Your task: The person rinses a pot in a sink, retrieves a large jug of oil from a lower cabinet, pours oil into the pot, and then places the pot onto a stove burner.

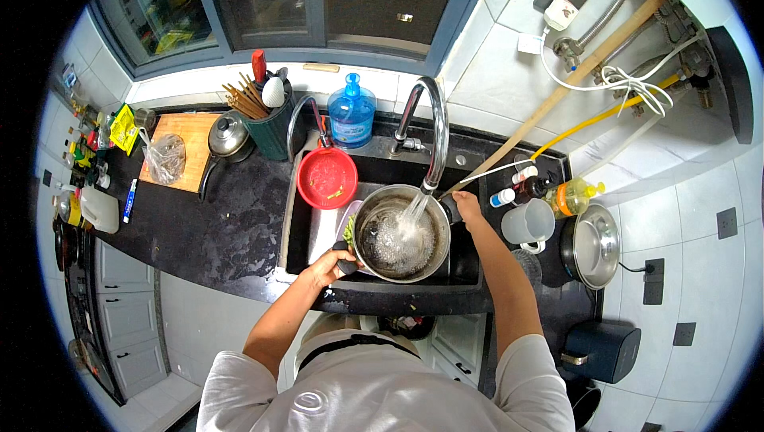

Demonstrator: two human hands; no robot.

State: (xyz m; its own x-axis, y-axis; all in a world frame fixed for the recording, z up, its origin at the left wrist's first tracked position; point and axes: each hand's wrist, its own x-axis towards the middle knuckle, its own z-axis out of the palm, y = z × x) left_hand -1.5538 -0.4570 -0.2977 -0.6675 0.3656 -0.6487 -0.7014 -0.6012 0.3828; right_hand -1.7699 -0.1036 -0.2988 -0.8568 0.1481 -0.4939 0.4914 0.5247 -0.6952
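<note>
Both my hands hold a metal pot (401, 234) by its two black handles over the sink (286, 229). My left hand (327, 267) grips the handle at the pot's lower left. At the upper right, my right hand (469, 207) has hold of the other handle. Water streams from the chrome faucet (440, 133) into the pot, where bubbly water covers the bottom. A red plastic basket (326, 176) with a few green bits in it sits at the sink's upper left. Partly hidden behind the pot, green vegetable pieces (349, 230) lie in a pale container.
A blue bottle (352, 112) and a utensil holder (271, 130) stand behind the sink. Leftward are a lidded saucepan (228, 136) and a cutting board (197, 154) bearing a plastic bag (165, 160). A plastic jug (527, 221), bottles and a steel basin (597, 247) stand rightward. A wooden pole (555, 100) leans into the sink.
</note>
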